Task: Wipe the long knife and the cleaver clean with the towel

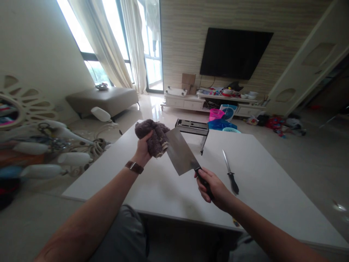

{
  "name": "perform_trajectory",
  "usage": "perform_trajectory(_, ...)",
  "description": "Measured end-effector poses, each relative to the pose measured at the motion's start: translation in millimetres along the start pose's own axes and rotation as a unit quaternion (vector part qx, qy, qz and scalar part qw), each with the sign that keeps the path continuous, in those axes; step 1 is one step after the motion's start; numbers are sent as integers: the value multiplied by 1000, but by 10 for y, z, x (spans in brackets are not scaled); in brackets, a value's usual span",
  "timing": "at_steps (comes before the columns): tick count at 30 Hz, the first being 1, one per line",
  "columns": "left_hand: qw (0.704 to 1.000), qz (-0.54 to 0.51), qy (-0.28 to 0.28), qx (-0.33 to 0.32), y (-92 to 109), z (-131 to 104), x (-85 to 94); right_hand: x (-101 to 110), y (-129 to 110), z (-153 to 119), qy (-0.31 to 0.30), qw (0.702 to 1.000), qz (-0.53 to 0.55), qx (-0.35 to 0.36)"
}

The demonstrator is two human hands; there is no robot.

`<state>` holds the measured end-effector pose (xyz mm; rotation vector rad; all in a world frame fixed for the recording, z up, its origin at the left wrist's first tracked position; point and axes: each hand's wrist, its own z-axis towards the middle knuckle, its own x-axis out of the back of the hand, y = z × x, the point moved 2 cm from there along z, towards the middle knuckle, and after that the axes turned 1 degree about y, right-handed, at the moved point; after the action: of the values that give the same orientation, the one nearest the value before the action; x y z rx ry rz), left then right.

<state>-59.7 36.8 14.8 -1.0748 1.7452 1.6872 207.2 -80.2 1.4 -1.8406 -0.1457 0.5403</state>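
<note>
My right hand (211,185) grips the black handle of a cleaver (180,151), whose broad blade slants up and to the left over the white table. A bunched grey-brown fluffy cloth (156,138) is held in my left hand (144,148), against the far end of the blade. The cloth hides the blade's tip corner. Beyond the blade stands a knife rack (192,126) with slots in its top. To the right of my right hand, a sharpening steel (229,171) with a black handle lies on the table.
The white table (261,182) spreads beneath my hands. Past its far edge are a blue plastic bag (222,124) and a pink basket (216,114). A fallen-looking chandelier with white shades (75,158) lies at the left. A low cabinet (188,103) stands under the television (236,52).
</note>
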Motion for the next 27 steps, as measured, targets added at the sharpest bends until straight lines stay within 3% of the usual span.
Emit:
perform_trajectory(5,998,-1,-59,10,-2,-103,27,28,-74,-4,15,997,70,9)
perform_trajectory(11,993,15,-69,93,-361,-344,-75,30,-130,-13,35,996,71,40)
perform_trajectory(16,973,46,-119,195,-722,-612,-277,23,-26,28,48,996,13,68)
perform_trajectory(21,987,99,-56,117,-886,-730,-329,27,77,49,45,994,-54,83)
perform_trajectory(27,990,129,-28,42,-682,-538,-259,20,-8,26,58,996,-20,69)
